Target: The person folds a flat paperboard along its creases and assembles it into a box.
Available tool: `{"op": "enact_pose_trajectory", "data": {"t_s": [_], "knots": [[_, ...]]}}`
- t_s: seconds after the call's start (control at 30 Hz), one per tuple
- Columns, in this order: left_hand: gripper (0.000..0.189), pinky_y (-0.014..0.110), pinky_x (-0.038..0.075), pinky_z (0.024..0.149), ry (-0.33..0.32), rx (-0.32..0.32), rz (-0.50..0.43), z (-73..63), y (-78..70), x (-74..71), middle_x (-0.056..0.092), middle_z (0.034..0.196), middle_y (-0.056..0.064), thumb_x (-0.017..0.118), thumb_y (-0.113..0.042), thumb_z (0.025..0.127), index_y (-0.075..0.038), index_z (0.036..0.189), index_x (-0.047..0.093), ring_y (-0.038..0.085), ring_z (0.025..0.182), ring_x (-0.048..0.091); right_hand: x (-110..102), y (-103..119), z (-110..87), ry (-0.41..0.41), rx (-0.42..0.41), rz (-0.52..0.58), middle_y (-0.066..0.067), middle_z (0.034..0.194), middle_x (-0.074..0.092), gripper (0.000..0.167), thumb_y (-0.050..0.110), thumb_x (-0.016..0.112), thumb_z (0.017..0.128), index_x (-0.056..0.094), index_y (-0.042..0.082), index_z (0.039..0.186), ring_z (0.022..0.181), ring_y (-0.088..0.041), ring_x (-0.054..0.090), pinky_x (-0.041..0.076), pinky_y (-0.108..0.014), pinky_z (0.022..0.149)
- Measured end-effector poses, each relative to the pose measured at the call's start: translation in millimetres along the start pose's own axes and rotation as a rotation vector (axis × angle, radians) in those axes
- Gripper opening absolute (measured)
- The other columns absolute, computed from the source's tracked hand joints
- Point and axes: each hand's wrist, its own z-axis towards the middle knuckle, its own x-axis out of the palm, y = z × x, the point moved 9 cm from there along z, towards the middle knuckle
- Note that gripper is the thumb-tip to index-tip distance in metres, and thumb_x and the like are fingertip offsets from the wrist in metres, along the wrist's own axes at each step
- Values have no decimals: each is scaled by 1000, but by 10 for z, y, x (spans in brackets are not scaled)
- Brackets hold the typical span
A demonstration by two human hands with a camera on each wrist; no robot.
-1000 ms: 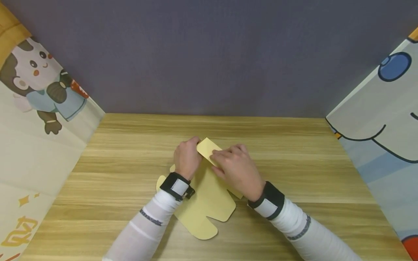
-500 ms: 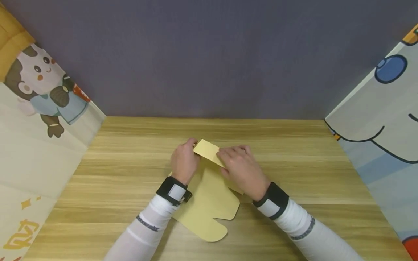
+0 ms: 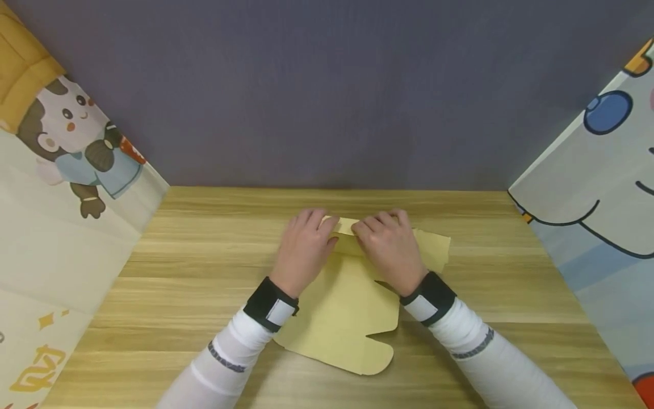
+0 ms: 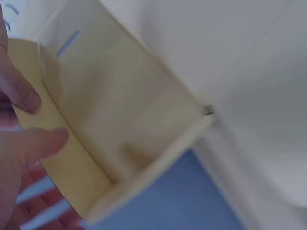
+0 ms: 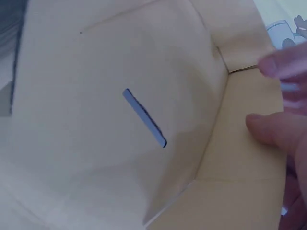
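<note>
A pale yellow cardboard box blank [image 3: 347, 312] with rounded tabs lies before me in the head view. Its far strip [image 3: 347, 226] is folded up from the main panel. My left hand [image 3: 304, 250] pinches the left part of this strip. Close beside it, my right hand [image 3: 390, 250] pinches the strip further right, thumb on the near face and fingers behind, as the right wrist view shows. A narrow slot [image 5: 145, 117] cuts through the panel there. In the left wrist view the folded flap [image 4: 72, 163] stands up along a crease. Both hands cover part of the strip.
The wood-grain table [image 3: 194, 261] extends around the cardboard. A dark grey panel [image 3: 337, 96] rises at its far edge. Side panels with cartoon prints stand at the left [image 3: 92, 255] and right [image 3: 587, 238].
The cardboard has turned counterclockwise, so its folded strip lies nearly level and the lower tab has swung right. A side flap shows beyond my right hand. My left fingers have shifted onto the strip.
</note>
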Motion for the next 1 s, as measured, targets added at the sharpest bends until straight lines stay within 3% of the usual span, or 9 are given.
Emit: {"op": "enact_pose_trajectory", "data": {"t_s": [0.13,0.27,0.4,0.53,0.63,0.8,0.87,1.0], "knots": [[11,32,57,73,-38,135,94,69,-177,-42,71,95,7,84,-11,92,-7,99,78,25,88,66,-10,34,27,-12,-23,22,-8,91,79,7,6,79,94,74,9,90,87,-30,73,50,-52,90],[5,28,54,63,-74,136,130,76,-175,-68,70,82,6,81,-6,93,-7,89,78,22,74,63,-27,60,44,-21,-36,37,-8,98,79,6,6,80,94,74,8,96,92,-30,72,51,-52,92],[6,28,57,62,-112,70,147,60,-70,-122,74,85,7,80,-2,92,-7,89,79,23,72,66,-105,39,29,-19,-19,69,-12,116,75,26,8,84,91,72,5,114,108,-34,67,52,-53,91],[7,31,60,59,-157,-35,132,55,90,-219,77,87,9,78,0,91,-6,89,80,25,72,68,-199,-6,-5,-9,15,177,-16,116,69,38,6,88,87,70,0,119,104,-37,64,54,-50,84],[7,34,61,55,-171,-119,122,46,213,-275,77,90,9,78,1,90,-6,91,80,26,74,70,-249,-50,-38,-4,43,228,-17,106,66,38,3,89,84,70,-4,116,95,-38,63,55,-48,79],[12,39,62,58,-181,-223,83,19,357,-328,78,96,11,78,1,90,-4,101,80,29,80,73,-217,-157,-115,127,144,293,-15,100,66,34,4,87,88,70,-6,116,85,-30,65,58,-43,76],[14,40,63,62,-190,-249,55,5,381,-342,78,97,11,78,1,90,-3,104,80,30,82,74,-171,-206,-152,188,196,315,-15,102,68,34,7,84,91,70,-6,119,85,-28,66,60,-42,75],[16,43,63,63,-195,-284,11,-43,386,-324,77,97,12,78,2,90,-3,105,79,30,83,74,-116,-296,-183,208,263,310,-18,106,69,33,8,82,93,70,-7,120,91,-33,70,61,-46,78]]}}
